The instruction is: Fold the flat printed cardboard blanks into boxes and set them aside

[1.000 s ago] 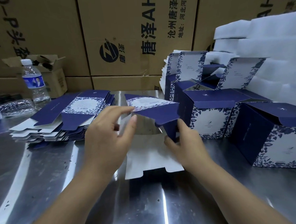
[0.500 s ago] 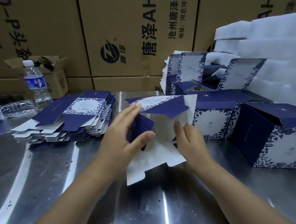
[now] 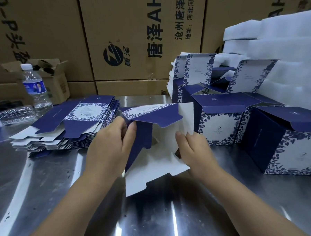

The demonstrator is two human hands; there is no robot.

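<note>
Cardboard blank at frame centre, half opened over surface. Our left hand pinches navy flap, we judge to bend it inward; right hand grips white panel, steadying. Finished boxes right, flat stack left.

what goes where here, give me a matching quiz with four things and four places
Things:
1 blank stack
2 upright bottle
3 foam
4 open blank

Places:
a held by left hand and right hand
b far right, behind the boxes
c far left, by the small carton
d on the table, left of the hands

Pairs: 1-d, 2-c, 3-b, 4-a
</note>
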